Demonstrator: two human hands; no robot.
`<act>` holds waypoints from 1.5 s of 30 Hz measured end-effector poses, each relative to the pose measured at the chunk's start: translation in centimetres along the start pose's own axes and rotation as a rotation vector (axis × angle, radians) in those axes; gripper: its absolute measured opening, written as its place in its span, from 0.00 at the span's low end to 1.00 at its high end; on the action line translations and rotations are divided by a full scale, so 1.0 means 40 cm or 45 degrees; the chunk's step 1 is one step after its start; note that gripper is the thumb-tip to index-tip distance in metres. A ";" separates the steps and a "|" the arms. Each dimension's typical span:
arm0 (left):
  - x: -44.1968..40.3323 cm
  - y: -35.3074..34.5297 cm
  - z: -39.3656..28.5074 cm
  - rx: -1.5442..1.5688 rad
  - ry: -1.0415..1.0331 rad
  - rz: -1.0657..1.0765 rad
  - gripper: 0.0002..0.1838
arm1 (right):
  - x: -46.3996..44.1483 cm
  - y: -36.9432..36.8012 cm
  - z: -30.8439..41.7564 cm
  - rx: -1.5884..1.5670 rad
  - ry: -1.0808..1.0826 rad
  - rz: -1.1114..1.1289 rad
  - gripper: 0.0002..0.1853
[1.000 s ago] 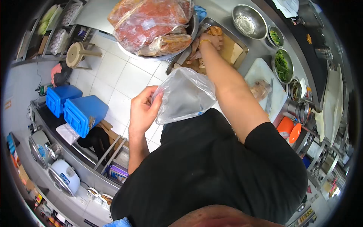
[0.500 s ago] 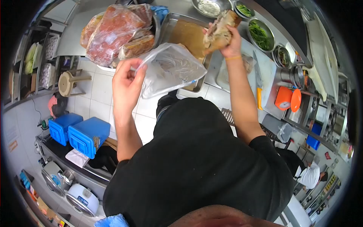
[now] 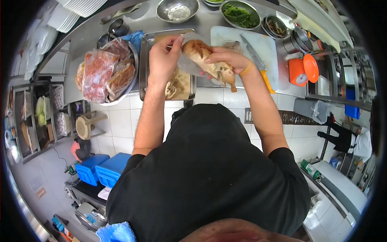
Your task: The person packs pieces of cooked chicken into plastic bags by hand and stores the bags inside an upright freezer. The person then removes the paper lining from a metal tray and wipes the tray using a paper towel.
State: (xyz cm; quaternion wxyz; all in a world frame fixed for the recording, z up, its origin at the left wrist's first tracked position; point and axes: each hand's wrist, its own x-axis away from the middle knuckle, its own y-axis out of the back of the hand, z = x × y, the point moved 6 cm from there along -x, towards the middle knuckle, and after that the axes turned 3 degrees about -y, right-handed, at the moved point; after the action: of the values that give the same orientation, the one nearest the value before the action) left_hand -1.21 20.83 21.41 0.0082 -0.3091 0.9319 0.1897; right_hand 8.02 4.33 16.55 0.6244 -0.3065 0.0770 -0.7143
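Note:
My right hand (image 3: 230,60) grips a browned, cooked half chicken (image 3: 198,54), its leg end hanging toward me. Pinched at its edge by my left hand (image 3: 164,60) is a clear plastic bag (image 3: 186,65), and the chicken's front end is at or in the bag's mouth; I cannot tell how deep. Below both hands lies a metal tray (image 3: 142,74) with brownish liquid and another piece of chicken (image 3: 173,89) in it. To the right, a knife (image 3: 253,53) with a yellow-orange handle rests on the white cutting board (image 3: 264,42).
Left of the tray stands a large bowl (image 3: 135,66) heaped with plastic-wrapped meat (image 3: 98,76). A metal bowl (image 3: 177,10), a bowl of green vegetables (image 3: 241,15) and an orange scale (image 3: 298,71) sit along the counter. Another person (image 3: 360,143) is far right.
The right hand has brought the chicken left and down to the bag. My left hand has moved right and up with the bag. The camera view has turned.

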 end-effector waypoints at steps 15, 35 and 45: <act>0.100 -0.008 0.023 0.044 -0.248 -0.284 0.09 | -0.144 0.021 -0.101 -0.879 0.177 0.207 0.29; 0.154 -0.053 -0.061 0.342 0.044 0.428 0.12 | -0.199 -0.024 -0.131 -0.736 0.204 0.093 0.22; 0.149 0.150 -0.019 0.897 0.258 -0.266 0.09 | -0.312 -0.215 -0.112 1.238 0.327 0.010 0.17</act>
State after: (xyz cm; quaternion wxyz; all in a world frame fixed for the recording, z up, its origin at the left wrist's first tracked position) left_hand -9.42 21.57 23.43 0.0411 -0.3978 0.8995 -0.1759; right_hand -1.25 16.62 12.95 0.6831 0.1106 -0.1875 -0.6972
